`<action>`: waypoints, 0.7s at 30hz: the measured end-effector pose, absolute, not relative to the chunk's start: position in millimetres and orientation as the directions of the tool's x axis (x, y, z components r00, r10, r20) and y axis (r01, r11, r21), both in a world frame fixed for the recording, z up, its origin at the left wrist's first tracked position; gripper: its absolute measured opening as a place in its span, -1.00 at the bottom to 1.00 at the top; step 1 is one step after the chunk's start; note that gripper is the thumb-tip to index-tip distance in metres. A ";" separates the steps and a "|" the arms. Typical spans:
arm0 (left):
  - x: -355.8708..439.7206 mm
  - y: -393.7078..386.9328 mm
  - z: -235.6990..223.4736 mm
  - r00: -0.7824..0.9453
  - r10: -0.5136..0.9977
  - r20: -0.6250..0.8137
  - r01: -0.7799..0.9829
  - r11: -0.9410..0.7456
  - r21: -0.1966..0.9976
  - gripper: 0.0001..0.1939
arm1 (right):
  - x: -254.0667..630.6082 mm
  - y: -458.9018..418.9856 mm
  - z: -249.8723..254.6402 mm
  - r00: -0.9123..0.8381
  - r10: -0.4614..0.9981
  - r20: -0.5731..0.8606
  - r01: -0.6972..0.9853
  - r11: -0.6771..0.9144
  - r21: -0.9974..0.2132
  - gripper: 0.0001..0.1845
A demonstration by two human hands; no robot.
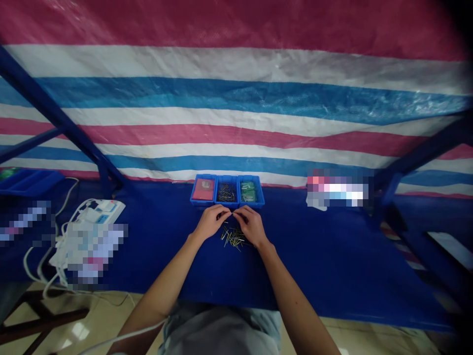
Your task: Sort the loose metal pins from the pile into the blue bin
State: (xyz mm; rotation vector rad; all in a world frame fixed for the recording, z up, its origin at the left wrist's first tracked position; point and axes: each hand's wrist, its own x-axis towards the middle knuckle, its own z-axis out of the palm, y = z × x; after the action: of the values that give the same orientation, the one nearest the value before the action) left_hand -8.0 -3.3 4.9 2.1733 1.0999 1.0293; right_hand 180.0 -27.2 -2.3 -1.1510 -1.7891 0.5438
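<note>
My left hand (pixel 211 222) and my right hand (pixel 253 226) meet fingertip to fingertip above the blue table (pixel 314 256). Both are closed in a pinch, and a tiny pale bit shows between them, too small to name. Just below, partly beside my right hand, lies a loose pile of thin brass-coloured pieces, like screws or pins (pixel 233 238). Right behind my hands stand three joined blue bins: the left bin (pixel 202 202) has something flat and red, the middle bin (pixel 227 177) dark thin metal pieces, and the right bin (pixel 263 197) green and whitish small items.
A white power strip (pixel 115 211) with plugs and tangled white cables lies at the left. Further left is a blue tray (pixel 33 182). A blurred-out item (pixel 334 190) sits at the back right, a phone-like slab (pixel 453 249) at far right. Striped sheeting (pixel 236 113) hangs behind.
</note>
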 end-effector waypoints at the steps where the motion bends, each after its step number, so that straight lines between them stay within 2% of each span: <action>1: -8.1 -3.5 5.3 0.391 0.828 0.403 0.453 -0.554 0.698 -0.75 | 180.2 -27.4 -1.9 -0.153 0.878 0.454 0.480 0.467 -0.743 -0.78; 21: -8.3 -3.7 2.3 0.370 0.847 0.382 0.452 -0.523 0.722 -0.76 | 180.2 -28.3 -1.5 -0.174 0.884 0.434 0.524 0.457 -0.719 -0.79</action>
State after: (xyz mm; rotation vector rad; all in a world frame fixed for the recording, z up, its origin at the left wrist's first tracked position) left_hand -8.3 -3.7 2.3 2.1285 1.1192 1.0286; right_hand 180.2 -28.3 -1.5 -1.1912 -1.8393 0.5216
